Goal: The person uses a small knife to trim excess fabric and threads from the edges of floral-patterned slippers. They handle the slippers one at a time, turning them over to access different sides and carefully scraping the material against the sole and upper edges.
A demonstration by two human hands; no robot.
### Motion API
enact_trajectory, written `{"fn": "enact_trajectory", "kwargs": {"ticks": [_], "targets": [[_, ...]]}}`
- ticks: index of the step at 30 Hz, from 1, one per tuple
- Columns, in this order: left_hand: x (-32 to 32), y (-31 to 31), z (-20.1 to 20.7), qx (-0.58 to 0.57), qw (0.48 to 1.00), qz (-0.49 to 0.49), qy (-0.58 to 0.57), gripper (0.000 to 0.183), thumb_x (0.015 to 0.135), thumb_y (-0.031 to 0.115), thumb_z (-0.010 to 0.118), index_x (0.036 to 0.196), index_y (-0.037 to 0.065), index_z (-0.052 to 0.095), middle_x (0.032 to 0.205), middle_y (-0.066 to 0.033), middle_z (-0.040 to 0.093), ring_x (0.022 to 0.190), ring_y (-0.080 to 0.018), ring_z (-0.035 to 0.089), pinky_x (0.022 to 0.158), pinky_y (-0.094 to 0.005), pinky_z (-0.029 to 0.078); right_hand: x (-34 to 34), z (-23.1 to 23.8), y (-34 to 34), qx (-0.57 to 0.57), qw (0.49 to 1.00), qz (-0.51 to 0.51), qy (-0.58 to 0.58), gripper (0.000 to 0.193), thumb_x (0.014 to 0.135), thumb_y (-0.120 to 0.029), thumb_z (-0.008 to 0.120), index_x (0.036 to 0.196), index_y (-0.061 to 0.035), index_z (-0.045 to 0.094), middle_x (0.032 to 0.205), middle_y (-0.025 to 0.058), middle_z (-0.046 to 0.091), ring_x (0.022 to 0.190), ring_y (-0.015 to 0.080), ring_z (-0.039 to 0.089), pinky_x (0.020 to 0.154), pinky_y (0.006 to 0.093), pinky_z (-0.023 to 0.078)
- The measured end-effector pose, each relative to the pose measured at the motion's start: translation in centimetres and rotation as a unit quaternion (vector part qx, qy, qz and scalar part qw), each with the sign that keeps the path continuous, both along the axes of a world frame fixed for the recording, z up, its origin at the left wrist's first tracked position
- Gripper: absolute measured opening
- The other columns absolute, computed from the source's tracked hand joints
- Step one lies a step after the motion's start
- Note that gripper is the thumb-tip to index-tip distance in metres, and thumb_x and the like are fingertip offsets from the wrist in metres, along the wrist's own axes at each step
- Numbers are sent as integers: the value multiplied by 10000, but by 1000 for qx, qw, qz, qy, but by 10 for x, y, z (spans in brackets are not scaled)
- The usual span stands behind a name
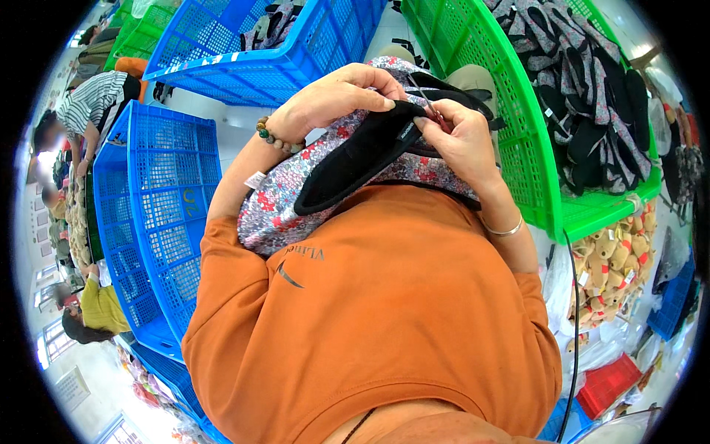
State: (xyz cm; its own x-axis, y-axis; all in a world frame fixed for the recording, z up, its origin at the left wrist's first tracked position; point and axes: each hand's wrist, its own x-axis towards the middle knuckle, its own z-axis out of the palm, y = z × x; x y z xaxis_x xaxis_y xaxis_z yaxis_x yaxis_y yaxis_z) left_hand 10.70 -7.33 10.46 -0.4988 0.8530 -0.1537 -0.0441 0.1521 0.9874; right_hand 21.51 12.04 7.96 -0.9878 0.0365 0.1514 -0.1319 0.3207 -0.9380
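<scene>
A padded floral fabric piece (270,207) in grey, red and blue, with a long black inner part (347,166), lies across my lap against my orange shirt. My left hand (325,100), a beaded bracelet on its wrist, pinches the black edge near a small dark label (406,132). On the other side of that label, my right hand (467,144) is closed round small scissors (439,117) with reddish handles; the thin blade points up and away. My right thumb also touches the black edge. A white tag (255,180) hangs at the fabric's left side.
A green crate (529,148) full of similar floral and black pieces (584,89) stands at my right. Blue crates (229,78) stand ahead and at my left (166,185). Tan plush toys (614,259) are piled at right. Other people (92,103) work at far left.
</scene>
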Motion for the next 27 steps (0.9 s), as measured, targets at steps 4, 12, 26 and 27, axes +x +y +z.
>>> {"fn": "enact_trajectory", "kwargs": {"ticks": [4,12,26,27], "targets": [[3,9,1,30,982,-36,181,235,772,44,621,1006,25,621,1047,-55,603,1008,-136,534,899,-274,420,1,5,3,-101,993,61,-30,120,835,-81,621,892,22,645,626,-29,517,561,28,423,479,217,347],[4,13,-5,24,975,-50,215,169,862,33,578,1004,-38,635,1027,-84,641,973,-163,579,896,-287,442,4,13,8,-166,976,108,-95,128,910,-96,563,904,21,616,697,8,595,536,36,477,480,195,404],[13,19,4,-20,964,-36,261,165,837,54,592,958,-40,652,1040,-92,656,958,-182,595,866,-297,456,13,9,29,-97,994,-39,-29,157,885,-145,623,897,8,655,728,14,618,530,32,450,476,189,368],[13,19,3,-20,964,-35,263,166,837,54,591,960,-39,652,1041,-93,655,961,-182,594,867,-298,455,16,8,28,-68,997,-30,-10,159,864,-148,647,890,9,653,720,11,609,529,32,440,475,192,366]]}}
